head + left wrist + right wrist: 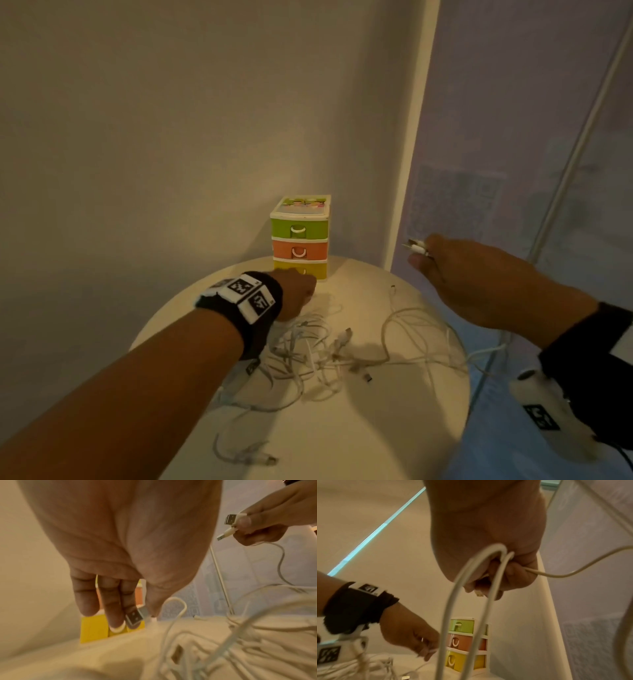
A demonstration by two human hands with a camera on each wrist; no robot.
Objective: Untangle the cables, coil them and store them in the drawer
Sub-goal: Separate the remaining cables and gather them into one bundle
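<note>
A tangle of white cables [315, 353] lies in the middle of a round white table [342, 428]. Behind it stands a small drawer unit [299, 236] with green, orange and yellow drawers, all pushed in. My left hand [298, 291] is low in front of the yellow drawer [92, 628]. It pinches a USB plug [134, 617] between thumb and fingers. My right hand [445, 270] is raised to the right of the unit. It grips two USB plugs [230, 519], and their white cables [450, 601] hang in loops to the tangle.
A separate short cable [239, 455] lies near the table's front left edge. A plain wall rises behind the table, and a pale patterned panel [513, 171] stands at the right. One cable hangs over the table's right edge above blue floor [507, 445].
</note>
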